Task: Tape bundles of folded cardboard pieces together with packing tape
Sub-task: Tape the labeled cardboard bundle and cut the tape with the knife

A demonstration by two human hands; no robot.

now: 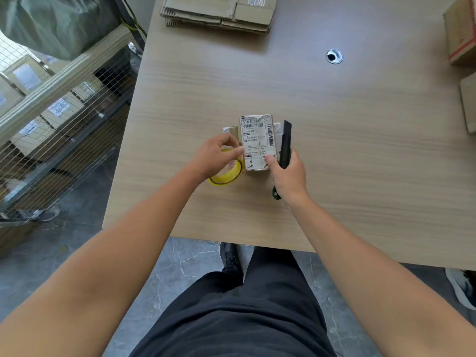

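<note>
On the table (360,150), the cardboard bundle (257,140) with a shipping label lies near the front edge. The left hand (219,155) curls thumb and fingers round a yellow tape roll (226,175) just left of it. The right hand (289,173) grips a knife (286,143), its thumb pressing the bundle. A cardboard stack (219,11) sits at the far edge.

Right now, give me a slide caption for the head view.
Left hand holds the tape roll beside a labelled bundle on the table; right hand grips a knife.
</note>
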